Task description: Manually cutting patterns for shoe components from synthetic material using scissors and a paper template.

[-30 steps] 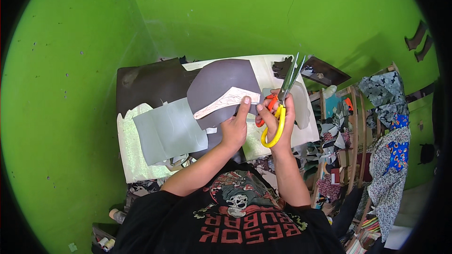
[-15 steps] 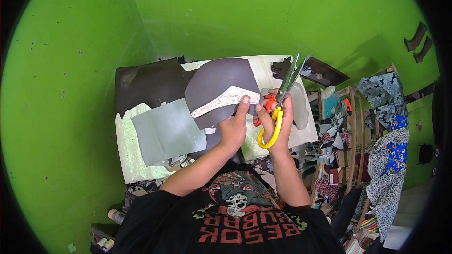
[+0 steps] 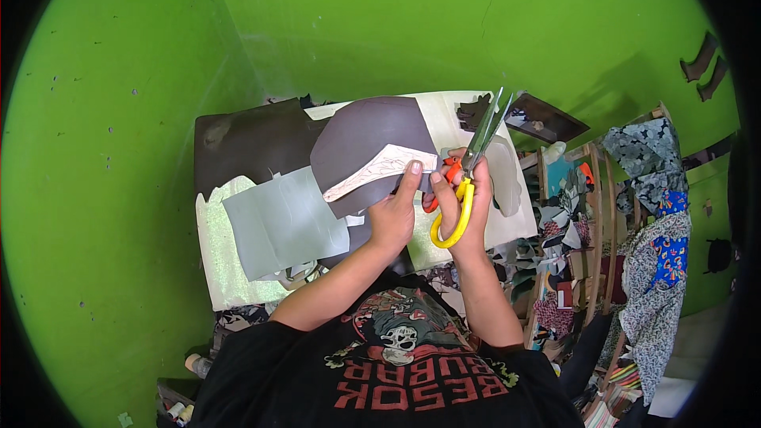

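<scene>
My left hand (image 3: 394, 218) grips a dark grey-brown sheet (image 3: 369, 131) by its lower right part, the thumb pressing on a pale, curved pattern piece (image 3: 372, 174) that lies flat on it. Fine lines cover that pattern piece. In my right hand (image 3: 476, 226) rests a pair of scissors (image 3: 483, 143), one handle loop yellow and the other orange-red. The blades point up and away, slightly parted, beside the sheet rather than on it. My right thumb and fingertips meet the sheet's right edge near the pattern's wide end; some of those fingers are hidden.
Beneath my hands is a table with a grey-green sheet (image 3: 285, 222), a dark brown sheet (image 3: 254, 143) and pale sheeting (image 3: 515, 218). On the right, a wooden rack (image 3: 596, 238) holds scraps, with patterned cloth (image 3: 650, 301) draped over it. Green walls (image 3: 380, 24) stand behind and left.
The scissors have shifted slightly left in my right hand, and their blade tips look a little closer together. The dark sheet and pattern piece have barely moved.
</scene>
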`<control>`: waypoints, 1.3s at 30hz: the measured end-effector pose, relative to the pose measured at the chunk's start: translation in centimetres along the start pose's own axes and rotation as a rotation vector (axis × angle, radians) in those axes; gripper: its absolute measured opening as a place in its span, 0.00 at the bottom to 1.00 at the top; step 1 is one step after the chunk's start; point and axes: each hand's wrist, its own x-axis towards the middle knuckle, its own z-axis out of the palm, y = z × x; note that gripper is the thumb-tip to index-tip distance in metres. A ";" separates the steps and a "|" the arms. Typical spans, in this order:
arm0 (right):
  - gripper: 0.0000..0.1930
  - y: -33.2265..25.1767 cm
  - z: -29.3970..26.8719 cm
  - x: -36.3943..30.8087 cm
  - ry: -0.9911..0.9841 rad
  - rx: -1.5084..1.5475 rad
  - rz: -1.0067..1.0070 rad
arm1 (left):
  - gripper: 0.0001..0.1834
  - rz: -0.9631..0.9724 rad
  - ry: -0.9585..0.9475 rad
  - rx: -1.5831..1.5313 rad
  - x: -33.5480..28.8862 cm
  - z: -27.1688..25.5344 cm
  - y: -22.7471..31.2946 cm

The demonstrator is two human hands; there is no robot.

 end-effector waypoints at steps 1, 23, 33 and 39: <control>0.18 0.0 0.0 0.0 0.005 0.003 0.002 | 0.17 0.000 0.001 0.030 0.0 0.0 0.0; 0.17 -0.5 0.1 0.0 -0.031 0.033 -0.024 | 0.16 -0.013 -0.006 0.001 0.3 -0.3 0.1; 0.21 0.9 -1.1 -2.3 -0.273 -0.289 0.139 | 0.15 0.109 0.111 0.072 1.6 0.2 1.1; 0.33 1.9 -1.5 -3.3 -0.375 -0.356 0.144 | 0.13 0.170 0.168 0.077 2.0 0.1 0.7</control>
